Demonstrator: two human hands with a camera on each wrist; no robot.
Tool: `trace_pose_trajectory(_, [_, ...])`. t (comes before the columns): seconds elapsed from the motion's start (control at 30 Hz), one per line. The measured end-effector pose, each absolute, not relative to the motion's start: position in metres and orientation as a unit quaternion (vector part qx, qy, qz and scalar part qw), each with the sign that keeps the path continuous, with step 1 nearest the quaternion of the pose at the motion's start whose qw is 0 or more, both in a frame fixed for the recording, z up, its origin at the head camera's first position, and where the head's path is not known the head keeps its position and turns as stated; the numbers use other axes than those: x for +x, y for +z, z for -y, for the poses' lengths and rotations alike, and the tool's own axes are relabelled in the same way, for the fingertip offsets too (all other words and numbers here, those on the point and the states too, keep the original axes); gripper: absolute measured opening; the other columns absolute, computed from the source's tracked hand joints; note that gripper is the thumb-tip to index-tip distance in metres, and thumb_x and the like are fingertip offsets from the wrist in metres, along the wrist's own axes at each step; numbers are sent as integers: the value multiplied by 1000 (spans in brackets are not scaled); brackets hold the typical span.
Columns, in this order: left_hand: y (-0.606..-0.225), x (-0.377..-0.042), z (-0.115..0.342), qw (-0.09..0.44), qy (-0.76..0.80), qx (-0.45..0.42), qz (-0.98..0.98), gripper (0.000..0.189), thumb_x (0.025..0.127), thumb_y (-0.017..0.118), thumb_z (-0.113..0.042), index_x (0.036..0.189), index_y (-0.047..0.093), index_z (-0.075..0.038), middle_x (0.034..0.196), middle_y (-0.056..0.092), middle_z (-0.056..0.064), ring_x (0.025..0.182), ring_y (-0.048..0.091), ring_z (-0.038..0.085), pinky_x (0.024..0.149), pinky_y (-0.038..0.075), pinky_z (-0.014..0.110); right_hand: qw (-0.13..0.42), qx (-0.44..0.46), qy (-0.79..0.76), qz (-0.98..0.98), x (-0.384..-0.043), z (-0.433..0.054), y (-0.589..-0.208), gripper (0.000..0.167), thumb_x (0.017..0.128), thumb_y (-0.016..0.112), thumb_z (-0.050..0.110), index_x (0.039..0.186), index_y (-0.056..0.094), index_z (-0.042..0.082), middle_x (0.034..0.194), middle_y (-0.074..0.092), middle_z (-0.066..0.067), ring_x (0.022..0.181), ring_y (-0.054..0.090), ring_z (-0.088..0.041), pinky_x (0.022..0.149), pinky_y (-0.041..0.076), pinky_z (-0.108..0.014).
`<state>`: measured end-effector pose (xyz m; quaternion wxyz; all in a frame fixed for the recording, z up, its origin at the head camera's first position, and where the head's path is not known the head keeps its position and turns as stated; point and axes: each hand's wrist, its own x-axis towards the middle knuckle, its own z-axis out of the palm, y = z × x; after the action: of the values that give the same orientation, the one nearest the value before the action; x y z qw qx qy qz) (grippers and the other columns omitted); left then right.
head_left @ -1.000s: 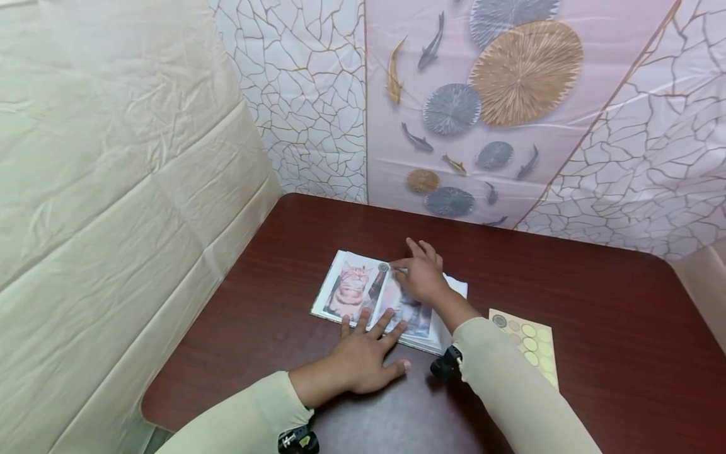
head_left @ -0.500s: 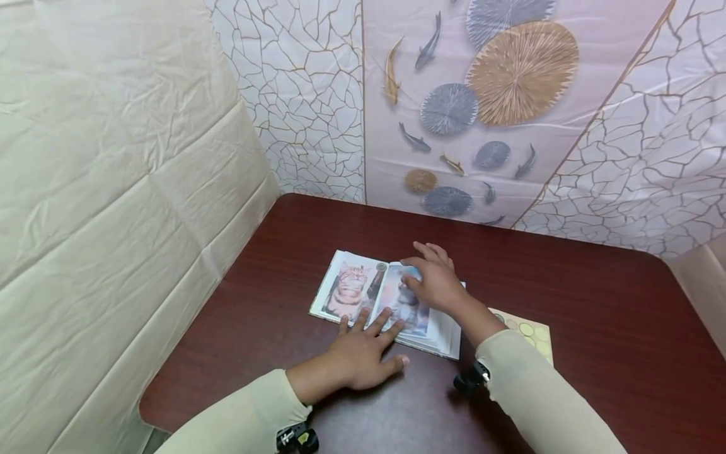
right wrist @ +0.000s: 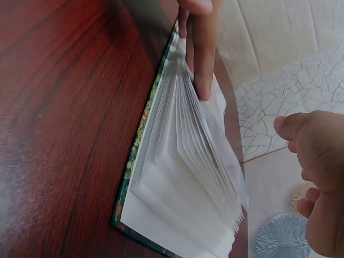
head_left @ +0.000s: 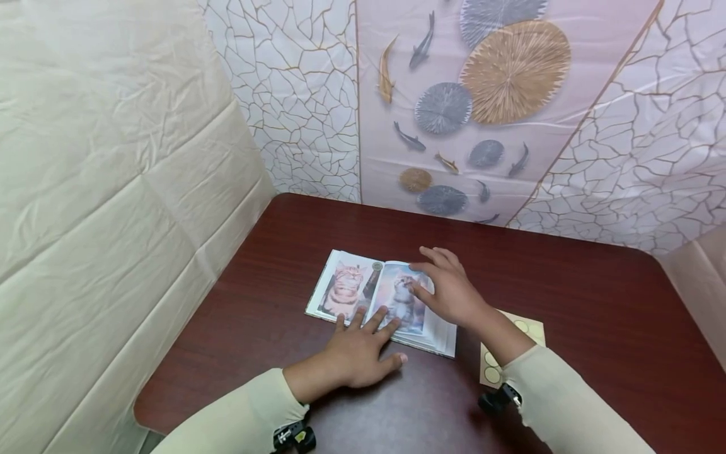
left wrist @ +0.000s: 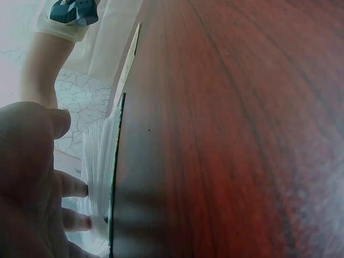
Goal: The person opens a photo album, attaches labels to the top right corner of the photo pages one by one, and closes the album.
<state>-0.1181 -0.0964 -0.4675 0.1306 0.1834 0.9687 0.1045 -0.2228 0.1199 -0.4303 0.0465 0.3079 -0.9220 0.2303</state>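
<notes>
An open book (head_left: 439, 339) lies on the table, a cat picture on each facing page. Near the top of the left page, close to the fold, is a small round dark sticker (head_left: 377, 267). My left hand (head_left: 357, 356) rests with spread fingers on the book's lower edge at the fold; its fingers (right wrist: 203, 64) touch the pages in the right wrist view. Over the right page hovers my right hand (head_left: 450, 293), fingers loosely bent and nothing in them. The right wrist view shows that hand (right wrist: 325, 166) apart from the fanned pages (right wrist: 177, 156) and green patterned cover (right wrist: 141, 126).
A yellow sheet of round stickers (head_left: 491, 366) lies right of the book, partly hidden under my right forearm. The dark red table (head_left: 612, 328) meets a patterned wall cloth (head_left: 317, 126) at the back and a cream cloth (head_left: 113, 189) on the left.
My right hand has moved right and nearer to me, away from the round sticker, uncovering more of the right page. My left hand stays on the book.
</notes>
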Motion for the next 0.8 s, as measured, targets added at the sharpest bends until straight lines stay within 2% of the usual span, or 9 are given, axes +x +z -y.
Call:
trace_pose_trajectory(0.17, [-466, -119, 96, 111, 117, 191, -968, 73, 100, 36, -71, 161, 34, -31, 168, 24, 4, 150, 22, 47, 115, 19, 69, 52, 312, 229, 921, -213, -127, -425, 46, 93, 78, 24, 134, 66, 7, 157, 40, -20, 146, 27, -44, 113, 23, -65])
trace_pose_trajectory(0.3, [-464, -119, 95, 84, 144, 195, -967, 69, 102, 40, -66, 157, 45, -25, 164, 33, 8, 146, 28, 50, 114, 22, 69, 60, 308, 228, 922, -205, -135, -423, 46, 92, 78, 24, 133, 67, 7, 156, 41, -21, 146, 28, -44, 114, 24, -64])
trace_pose_trajectory(0.5, [-466, -122, 95, 27, 170, 197, -965, 58, 102, 48, -58, 144, 60, -20, 154, 48, 10, 141, 44, 37, 110, 30, 69, 79, 307, 237, 918, -193, -152, -424, 44, 91, 80, 21, 130, 68, 5, 154, 44, -20, 144, 31, -44, 112, 26, -64])
trace_pose_trajectory(0.67, [-464, -125, 94, 2, 182, 195, -964, 50, 101, 53, -54, 133, 67, -17, 146, 56, 10, 136, 50, 31, 108, 34, 67, 92, 306, 246, 915, -185, -165, -422, 43, 90, 80, 16, 129, 68, 4, 152, 47, -21, 141, 33, -44, 110, 29, -63])
trace_pose_trajectory(0.8, [-461, -128, 92, -17, 183, 203, -962, 45, 101, 56, -51, 126, 69, -15, 141, 59, 10, 133, 53, 29, 108, 39, 57, 90, 297, 253, 916, -180, -175, -420, 43, 90, 80, 15, 130, 68, 5, 151, 47, -20, 141, 33, -44, 108, 31, -64])
